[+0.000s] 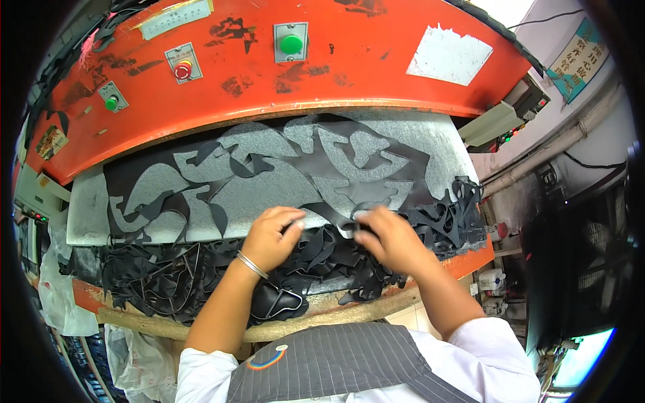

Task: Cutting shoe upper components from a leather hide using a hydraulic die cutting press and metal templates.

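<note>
A black leather-like sheet (416, 158) with several curved cut-outs lies across the speckled grey-white board (255, 191). At its near edge, my right hand (392, 240) pinches a thin black leather strip (349, 228) between thumb and fingers. My left hand (272, 236), a bracelet at its wrist, hovers to the left over the board's front edge. Its fingers are bent and a gap shows between them and the thumb; I make out nothing held there. Below both hands runs a heap of black leather scraps (322, 252). The strip's far end merges with the dark sheet.
Behind the board rises a red machine beam (363, 74) with a green button (291, 44) and a red stop button (183, 70). A black piece with a pale metal-like outline (277, 302) lies by my left forearm. Plastic bags (64, 289) hang at the left.
</note>
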Available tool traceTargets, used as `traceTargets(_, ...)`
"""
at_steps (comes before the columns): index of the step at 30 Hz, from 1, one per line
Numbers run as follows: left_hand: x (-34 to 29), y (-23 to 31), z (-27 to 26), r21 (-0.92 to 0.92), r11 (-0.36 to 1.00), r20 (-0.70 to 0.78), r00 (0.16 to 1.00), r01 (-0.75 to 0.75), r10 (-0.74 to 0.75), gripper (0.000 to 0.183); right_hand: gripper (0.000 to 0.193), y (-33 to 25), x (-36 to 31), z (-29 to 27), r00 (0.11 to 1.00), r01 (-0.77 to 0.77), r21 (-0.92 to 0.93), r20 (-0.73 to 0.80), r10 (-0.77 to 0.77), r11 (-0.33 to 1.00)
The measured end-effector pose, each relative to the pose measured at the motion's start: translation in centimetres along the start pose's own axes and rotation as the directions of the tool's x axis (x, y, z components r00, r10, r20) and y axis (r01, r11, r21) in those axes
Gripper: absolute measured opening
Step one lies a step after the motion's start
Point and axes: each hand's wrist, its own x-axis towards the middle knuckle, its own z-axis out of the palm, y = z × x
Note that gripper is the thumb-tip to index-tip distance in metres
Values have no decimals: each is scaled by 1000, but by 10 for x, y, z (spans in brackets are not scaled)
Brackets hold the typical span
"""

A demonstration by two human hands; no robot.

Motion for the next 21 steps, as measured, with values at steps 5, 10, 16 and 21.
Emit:
traceTargets(5,-23,20,11,-116,993,94,995,27,-16,21,33,66,108,57,976,17,-52,-218,-28,999)
traceTargets(10,-60,14,-22,-179,969,40,985,170,-166,20,46,89,123,82,985,34,-90,-164,-48,995)
traceTargets(16,-69,-21,-78,-201,926,-109,932,319,-345,19,59,92,119,86,980,14,-40,-199,-21,999)
traceTargets(21,-59,-67,-138,-274,883,-300,838,382,-456,19,72,82,117,85,981,-78,-146,-187,50,986)
